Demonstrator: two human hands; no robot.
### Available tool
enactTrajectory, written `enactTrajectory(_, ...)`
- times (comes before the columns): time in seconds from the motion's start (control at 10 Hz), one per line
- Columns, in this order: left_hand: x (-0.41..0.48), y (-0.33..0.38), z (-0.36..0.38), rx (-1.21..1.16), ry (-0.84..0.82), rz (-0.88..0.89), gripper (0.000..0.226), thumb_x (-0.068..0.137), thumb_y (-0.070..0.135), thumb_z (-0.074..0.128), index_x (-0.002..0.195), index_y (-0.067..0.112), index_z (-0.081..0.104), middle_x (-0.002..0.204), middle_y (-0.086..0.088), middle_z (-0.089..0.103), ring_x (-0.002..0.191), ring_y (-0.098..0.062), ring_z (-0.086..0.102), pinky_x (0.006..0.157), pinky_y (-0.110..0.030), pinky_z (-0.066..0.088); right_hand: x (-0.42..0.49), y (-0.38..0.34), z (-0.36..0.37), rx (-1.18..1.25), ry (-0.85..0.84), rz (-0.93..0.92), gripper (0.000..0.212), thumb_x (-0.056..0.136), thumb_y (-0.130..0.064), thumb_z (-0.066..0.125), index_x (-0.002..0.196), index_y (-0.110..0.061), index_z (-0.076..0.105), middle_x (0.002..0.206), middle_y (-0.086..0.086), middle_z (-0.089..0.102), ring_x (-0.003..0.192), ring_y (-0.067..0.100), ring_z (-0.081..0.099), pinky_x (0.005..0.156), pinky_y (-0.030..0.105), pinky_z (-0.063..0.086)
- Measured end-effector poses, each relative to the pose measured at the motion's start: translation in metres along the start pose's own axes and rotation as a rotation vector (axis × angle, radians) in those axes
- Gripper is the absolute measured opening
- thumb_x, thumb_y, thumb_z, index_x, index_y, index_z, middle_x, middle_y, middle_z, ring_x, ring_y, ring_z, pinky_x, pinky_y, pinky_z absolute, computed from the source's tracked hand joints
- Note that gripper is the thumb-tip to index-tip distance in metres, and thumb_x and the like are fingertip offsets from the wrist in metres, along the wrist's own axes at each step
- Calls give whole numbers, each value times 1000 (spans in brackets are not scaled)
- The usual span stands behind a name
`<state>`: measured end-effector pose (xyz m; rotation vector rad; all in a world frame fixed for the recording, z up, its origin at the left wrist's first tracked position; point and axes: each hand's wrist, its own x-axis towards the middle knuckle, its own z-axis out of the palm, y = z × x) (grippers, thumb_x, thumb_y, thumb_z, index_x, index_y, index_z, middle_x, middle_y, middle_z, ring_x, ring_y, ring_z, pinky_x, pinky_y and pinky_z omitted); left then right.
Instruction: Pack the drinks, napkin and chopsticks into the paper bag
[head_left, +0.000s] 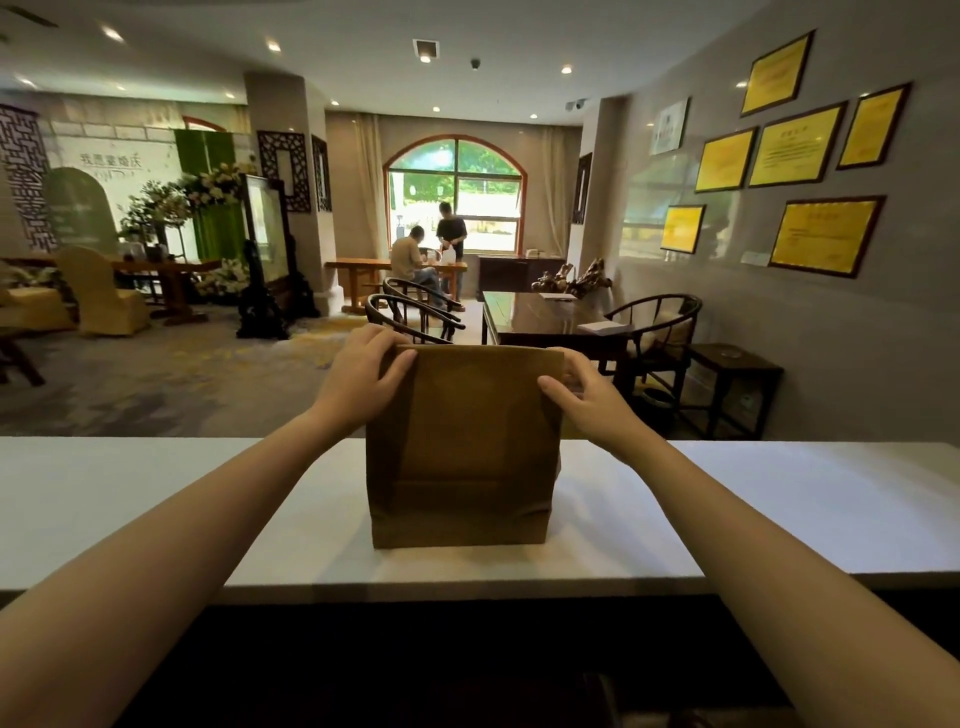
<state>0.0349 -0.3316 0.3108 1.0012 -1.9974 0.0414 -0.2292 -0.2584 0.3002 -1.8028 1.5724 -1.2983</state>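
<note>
On white counter (156, 499), both hands pinch unmarked paper bag (462, 457) top

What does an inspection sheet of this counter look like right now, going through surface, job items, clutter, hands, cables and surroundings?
Surface: white counter, bare apart from the bag.
Job's things: brown paper bag stands upright at the middle, top edge closed flat; drinks, napkin and chopsticks not seen outside it, contents hidden.
Clutter: nothing seen.
Grips: left hand pinches the bag's top left corner; right hand pinches the top right corner.
Cables: nothing seen.
Surroundings: dark wooden table and round-backed chairs beyond the counter; framed yellow certificates on the right wall; two people at a far table by an arched window.
</note>
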Motion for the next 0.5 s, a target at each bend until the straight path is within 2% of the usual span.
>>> enactTrajectory(0.1, -4, 6, -4, 2, 0, -9, 25, 90, 26, 50, 106, 10, 60, 107, -11, 59, 98, -16, 46, 83, -28, 34, 1, -4, 0, -20, 0, -7, 49, 90, -37, 52, 134, -24, 34, 136, 6, 47, 117, 22, 48, 81, 27, 46)
enactTrajectory(0.3, -7, 16, -11, 71, -5, 14, 26, 89, 29, 52, 108, 13, 58, 109, -10, 59, 104, -21, 48, 87, -32, 37, -1, -7, -1, -21, 3, -17, 56, 88, -38, 55, 137, -22, 32, 138, 8, 46, 123, 27, 47, 84, 30, 45)
enactTrajectory(0.5, -7, 17, -13, 137, -20, 32, 35, 88, 36, 53, 117, 17, 53, 121, -8, 56, 116, -24, 46, 98, -43, 34, 1, -13, -3, -51, -5, -44, 66, 83, -38, 63, 138, -23, 30, 142, 10, 42, 126, 31, 44, 84, 31, 45)
